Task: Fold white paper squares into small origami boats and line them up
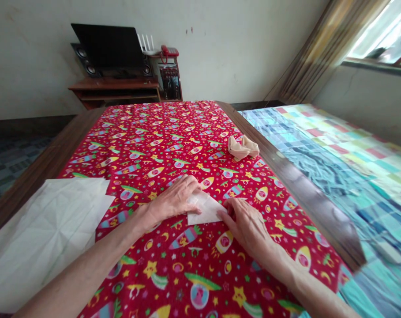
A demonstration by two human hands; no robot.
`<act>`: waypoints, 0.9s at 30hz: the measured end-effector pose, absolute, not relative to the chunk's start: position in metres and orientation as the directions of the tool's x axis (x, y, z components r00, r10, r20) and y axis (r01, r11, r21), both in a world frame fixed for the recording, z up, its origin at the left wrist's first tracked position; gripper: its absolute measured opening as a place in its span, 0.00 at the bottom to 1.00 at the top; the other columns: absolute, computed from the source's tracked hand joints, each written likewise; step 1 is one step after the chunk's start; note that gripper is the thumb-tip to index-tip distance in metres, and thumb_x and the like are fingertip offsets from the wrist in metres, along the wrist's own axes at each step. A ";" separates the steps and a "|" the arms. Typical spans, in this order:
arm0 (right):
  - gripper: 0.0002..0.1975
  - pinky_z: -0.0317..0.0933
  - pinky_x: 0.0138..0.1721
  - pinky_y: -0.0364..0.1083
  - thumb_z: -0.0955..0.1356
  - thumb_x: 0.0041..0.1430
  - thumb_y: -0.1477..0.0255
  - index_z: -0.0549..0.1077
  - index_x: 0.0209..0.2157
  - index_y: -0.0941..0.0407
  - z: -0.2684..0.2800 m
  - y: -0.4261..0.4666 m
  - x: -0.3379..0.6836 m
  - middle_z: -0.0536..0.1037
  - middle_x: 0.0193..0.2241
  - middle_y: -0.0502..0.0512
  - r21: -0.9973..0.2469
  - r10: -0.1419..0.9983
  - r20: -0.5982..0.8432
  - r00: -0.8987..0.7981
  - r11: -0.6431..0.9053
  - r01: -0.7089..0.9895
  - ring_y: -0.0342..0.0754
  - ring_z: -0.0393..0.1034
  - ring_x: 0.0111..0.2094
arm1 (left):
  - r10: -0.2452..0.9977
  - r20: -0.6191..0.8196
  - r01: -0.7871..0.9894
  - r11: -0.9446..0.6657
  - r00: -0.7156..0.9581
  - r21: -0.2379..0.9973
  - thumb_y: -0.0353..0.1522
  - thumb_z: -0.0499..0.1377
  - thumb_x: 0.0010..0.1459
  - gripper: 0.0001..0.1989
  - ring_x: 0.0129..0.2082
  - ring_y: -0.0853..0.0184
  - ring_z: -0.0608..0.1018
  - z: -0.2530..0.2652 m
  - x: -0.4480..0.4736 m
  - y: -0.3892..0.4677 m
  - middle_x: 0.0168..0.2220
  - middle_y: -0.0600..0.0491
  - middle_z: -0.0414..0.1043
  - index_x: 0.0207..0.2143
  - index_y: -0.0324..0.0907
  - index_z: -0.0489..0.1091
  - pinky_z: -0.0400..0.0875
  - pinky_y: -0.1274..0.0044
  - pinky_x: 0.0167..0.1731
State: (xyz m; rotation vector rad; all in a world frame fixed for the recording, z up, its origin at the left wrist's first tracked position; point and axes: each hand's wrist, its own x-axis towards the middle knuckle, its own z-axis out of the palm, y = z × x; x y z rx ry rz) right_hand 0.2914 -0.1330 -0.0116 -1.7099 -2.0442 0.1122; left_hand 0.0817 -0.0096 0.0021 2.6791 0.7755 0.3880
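A small folded piece of white paper (pixel 205 209) lies on the red patterned cloth (pixel 174 132), in front of me. My left hand (pixel 178 197) grips its left end, with the thumb on the paper and the curled fingers along its upper edge. At the right corner, my right hand (pixel 245 221) pinches the paper between thumb and bent forefinger. Part of each end is covered by my fingers. To the left, beside my left forearm, larger white sheets (pixel 58 229) with crease lines lie in a loose pile.
Near the cloth's right edge sits a cream folded object (pixel 242 147). The table's brown wooden edge (pixel 296 198) borders a bed with a checked cover (pixel 339 150). Against the far wall stand a black monitor (pixel 109 46), speakers, a white router and a red telephone (pixel 169 51).
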 end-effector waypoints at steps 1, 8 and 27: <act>0.07 0.60 0.32 0.45 0.62 0.63 0.65 0.64 0.36 0.55 -0.010 -0.133 0.291 0.70 0.31 0.55 -0.335 0.945 0.307 -0.109 0.215 0.917 0.48 0.66 0.32 | 0.577 0.162 0.489 -0.785 0.801 0.380 0.39 0.69 0.45 0.24 0.44 0.60 0.70 0.003 0.082 -0.011 0.41 0.52 0.66 0.40 0.42 0.63 0.67 0.69 0.45; 0.11 0.60 0.32 0.45 0.66 0.60 0.62 0.67 0.38 0.55 -0.013 -0.121 0.292 0.71 0.33 0.55 -0.275 0.919 0.300 -0.254 0.338 0.900 0.48 0.66 0.34 | 0.705 0.086 0.620 -0.668 0.704 0.411 0.38 0.68 0.46 0.30 0.43 0.58 0.76 0.001 0.080 -0.021 0.45 0.51 0.72 0.50 0.45 0.60 0.70 0.70 0.41; 0.06 0.56 0.34 0.44 0.65 0.62 0.73 0.72 0.31 0.56 -0.014 -0.028 0.284 0.71 0.31 0.55 -0.224 0.706 0.495 -0.506 0.667 0.711 0.46 0.64 0.33 | 0.812 0.294 0.744 -0.582 0.504 0.328 0.35 0.67 0.49 0.24 0.47 0.60 0.69 -0.013 0.047 -0.025 0.44 0.51 0.64 0.48 0.43 0.65 0.67 0.68 0.48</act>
